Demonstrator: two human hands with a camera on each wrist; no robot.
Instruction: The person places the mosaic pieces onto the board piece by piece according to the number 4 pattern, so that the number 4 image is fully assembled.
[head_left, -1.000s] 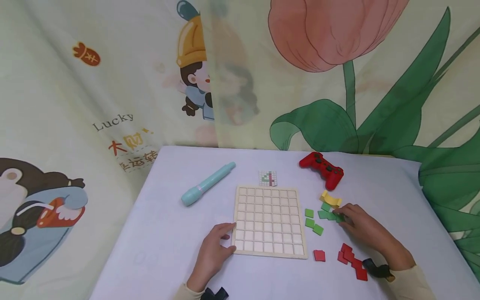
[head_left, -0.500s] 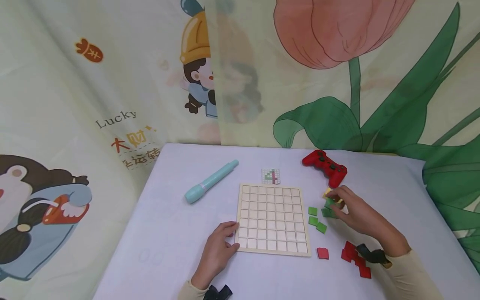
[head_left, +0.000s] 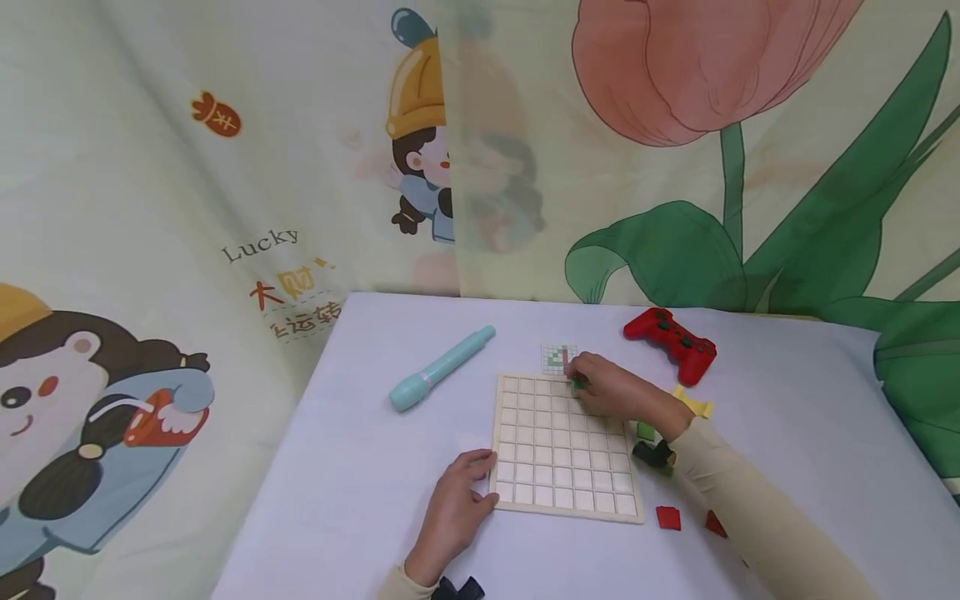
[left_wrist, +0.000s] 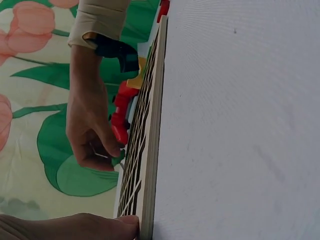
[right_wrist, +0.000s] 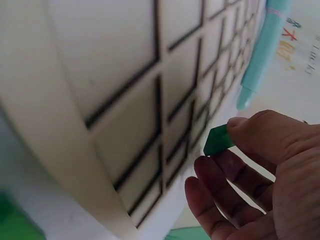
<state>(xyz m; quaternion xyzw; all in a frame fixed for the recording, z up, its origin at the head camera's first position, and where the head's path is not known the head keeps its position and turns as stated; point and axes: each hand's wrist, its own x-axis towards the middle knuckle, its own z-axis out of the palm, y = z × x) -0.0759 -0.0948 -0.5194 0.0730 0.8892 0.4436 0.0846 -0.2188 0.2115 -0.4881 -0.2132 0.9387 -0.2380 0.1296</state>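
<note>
A square wooden grid board [head_left: 562, 516] lies on the white table. My left hand [head_left: 453, 508] rests at the board's left edge, thumb and forefinger touching it; in the left wrist view a fingertip [left_wrist: 129, 225] lies against the rim. Over the board's far edge, my right hand [head_left: 617, 390] pinches a small green square tile [right_wrist: 218, 141] between thumb and fingers. That tile appears just above the top row of cells, tilted. Beyond the board lies a small card [head_left: 553, 360] printed with a coloured grid, partly covered by the right hand.
Right of the board are a green tile [head_left: 645, 432], a yellow curved piece [head_left: 696, 405] and a red tile [head_left: 668, 517]. The right sleeve hides most of another red piece [head_left: 716, 523]. A red game controller [head_left: 673, 343] and a turquoise stick [head_left: 442, 368] lie farther back.
My right hand has picked a green tile from the pile on the right and carried it left to the board's far edge. My left hand stays at the board.
</note>
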